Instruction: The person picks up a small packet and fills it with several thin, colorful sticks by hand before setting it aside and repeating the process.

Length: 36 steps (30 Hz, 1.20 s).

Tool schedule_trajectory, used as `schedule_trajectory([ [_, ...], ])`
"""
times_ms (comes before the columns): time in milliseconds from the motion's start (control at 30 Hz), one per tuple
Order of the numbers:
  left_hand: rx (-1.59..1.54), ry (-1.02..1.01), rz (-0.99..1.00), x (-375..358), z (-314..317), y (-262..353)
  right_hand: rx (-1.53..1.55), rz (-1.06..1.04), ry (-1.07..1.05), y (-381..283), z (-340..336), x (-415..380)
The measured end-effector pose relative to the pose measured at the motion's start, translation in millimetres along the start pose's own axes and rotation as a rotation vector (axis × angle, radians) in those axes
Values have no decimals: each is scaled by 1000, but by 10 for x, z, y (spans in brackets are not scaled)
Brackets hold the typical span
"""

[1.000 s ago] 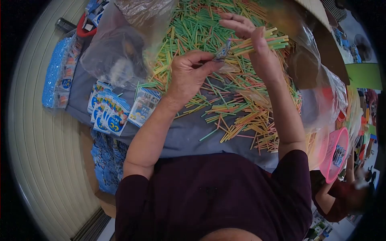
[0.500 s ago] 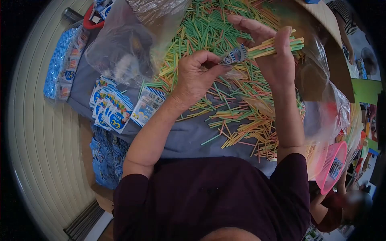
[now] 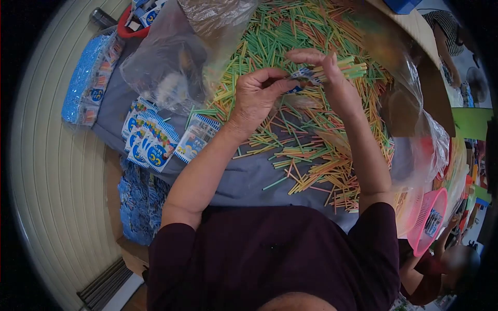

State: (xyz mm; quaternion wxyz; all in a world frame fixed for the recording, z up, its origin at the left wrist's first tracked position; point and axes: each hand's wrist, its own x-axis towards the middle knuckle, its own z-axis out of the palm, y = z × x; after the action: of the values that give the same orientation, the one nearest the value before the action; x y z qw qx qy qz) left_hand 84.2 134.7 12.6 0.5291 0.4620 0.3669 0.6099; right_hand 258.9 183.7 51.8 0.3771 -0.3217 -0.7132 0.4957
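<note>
My left hand (image 3: 257, 98) pinches a small printed plastic packet (image 3: 306, 76), white and blue, between thumb and fingers. A bundle of thin yellow and green straws (image 3: 355, 67) reaches into the packet's right end. My right hand (image 3: 340, 90) is around this bundle, its thumb upright in front of the straws and its fingers stretched over the packet. How far in the straws sit is hidden by the fingers. Under both hands spreads a large heap of loose green, yellow and orange straws (image 3: 275, 39).
Flat printed packets (image 3: 150, 142) lie fanned on the grey cloth (image 3: 233, 181) at left. Beyond them are a clear bag (image 3: 171, 67), a blue-topped pack (image 3: 85, 78) and a red basket (image 3: 127, 28). A pink basket (image 3: 430, 220) stands at right, near another person (image 3: 425, 274).
My right hand and the straws have moved left, towards my left hand, and the straws' free ends stick out less beyond the thumb. My left hand keeps its pinch on the packet.
</note>
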Motion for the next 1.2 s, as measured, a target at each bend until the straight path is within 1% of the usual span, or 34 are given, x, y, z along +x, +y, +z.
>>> schedule_trajectory([
  [33, -95, -4, -20, 7, 12, -8, -24, -93, 22, -11, 2, 3],
  [67, -96, -4, -12, 7, 37, -14, -48, -187, 43, -25, 7, 8],
  [100, -96, -9, -19, 7, 70, -7, -53, -196, 40, -47, 3, 15],
  [167, -100, -15, -14, 3, 92, 15, -119, -341, 75, -93, -17, 11],
  [200, -134, -31, -36, -8, 93, 22, -73, -362, 53, -81, -14, 0],
  [267, -168, -48, -52, -39, 98, 50, -90, -405, 62, -39, -27, -27],
  [333, -214, -24, -93, -73, 100, 76, -105, -445, 65, -32, -8, -50],
  [400, -221, -9, -102, -93, 81, 46, -8, -505, 100, -46, 35, -91],
  [433, -225, 0, -117, -105, 73, 26, -10, -506, 94, -46, 57, -102],
  [500, -239, -10, -102, -121, 65, 6, -41, -582, 116, -54, 93, -107],
  [533, -249, -23, -93, -128, 59, -5, -42, -584, 112, -68, 96, -106],
  [600, -259, -49, -96, -143, 15, -43, -31, -468, 30, -92, 108, -114],
  [633, -268, -77, -100, -145, -6, -56, -30, -466, 29, -95, 125, -105],
  [667, -268, -75, -101, -144, -21, -67, -10, -328, 56, -94, 148, -81],
  [700, -177, -68, -76, -141, -33, -65, 10, -189, 83, -97, 165, -67],
  [733, -86, -62, -51, -137, -45, -62, 13, -187, 83, -136, 157, -64],
  [767, -84, -62, -53, -120, -36, -60, -16, -17, -4, -201, 131, -56],
  [800, -155, -47, -39, -91, -5, -58, -46, 152, -92, -234, 114, -46],
  [833, -227, -31, -22, -62, 20, -56, -44, 148, -94, -228, 111, -31],
  [867, -224, -28, -18, -41, 28, -53, -6, 91, -96, -221, 109, -5],
  [900, -372, -37, -58, -23, 32, -50, 32, 34, -98, -214, 103, 23],
  [933, -521, -45, -96, -5, 32, -49, 32, 32, -103, -230, 79, 60],
  [1000, -508, -25, -100, 41, 10, -65, 77, -130, 148, -273, -2, 127],
  [1033, -493, -10, -108, 52, -3, -72, 11, -208, 148, -240, -39, 129],
  [1067, -493, -3, -105, 59, -12, -78, 14, -208, 141, -229, 7, 107],
  [1133, -494, -15, -121, 48, -18, -30, -77, -87, 63, -249, 171, -22],
  [1200, -504, -16, -128, -20, -7, 51, -90, -54, 25, -247, 317, -106],
])
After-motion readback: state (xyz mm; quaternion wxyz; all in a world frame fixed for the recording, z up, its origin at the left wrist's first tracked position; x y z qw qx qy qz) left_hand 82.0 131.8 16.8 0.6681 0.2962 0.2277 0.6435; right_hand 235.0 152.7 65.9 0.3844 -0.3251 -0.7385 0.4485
